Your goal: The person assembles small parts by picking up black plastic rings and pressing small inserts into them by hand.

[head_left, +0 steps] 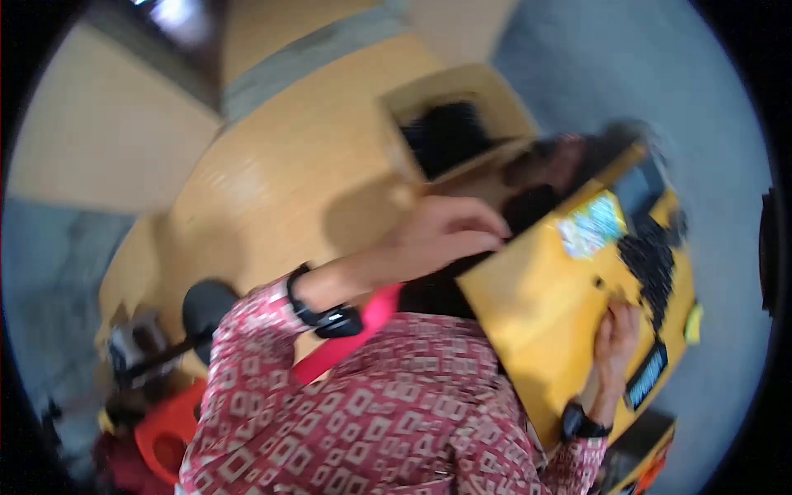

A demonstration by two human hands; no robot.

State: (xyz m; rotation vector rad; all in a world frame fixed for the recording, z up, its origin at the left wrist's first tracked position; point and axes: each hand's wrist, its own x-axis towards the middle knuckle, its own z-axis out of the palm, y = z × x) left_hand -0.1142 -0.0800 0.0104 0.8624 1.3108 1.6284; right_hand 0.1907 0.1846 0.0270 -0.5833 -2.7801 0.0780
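Nearest the camera, patterned red-and-white sleeves (396, 421) fill the bottom of the frame, soft woven cloth, with a bright pink strap (346, 338) cutting across them. Right hand (615, 338), black wristband below it, lies pressed on the face of a big yellow box (544, 305); fingers curled against the panel, though whether that grip closes on anything I cannot tell. The box is smooth, stiff board, flat-faced with sharp corners, its long axis running from lower left up to upper right, tilted, far end pointing away toward the grey floor (627, 74). A pale shiny sticker (590, 224) sits on it, plus a dark speckled patch (656, 264), too blurred to make out. Left hand (450, 231) now, dark watch at the wrist, fingers bent over the box's upper left edge, grip wrapped on that edge. Beyond, a round tan wooden surface (272, 181), glossy, carrying an open cardboard carton (454, 124) with something black inside, unclear what. Lower left, a black rounded object (206, 305) and an orange plastic shape (169, 429), both smeared and partly cut off.
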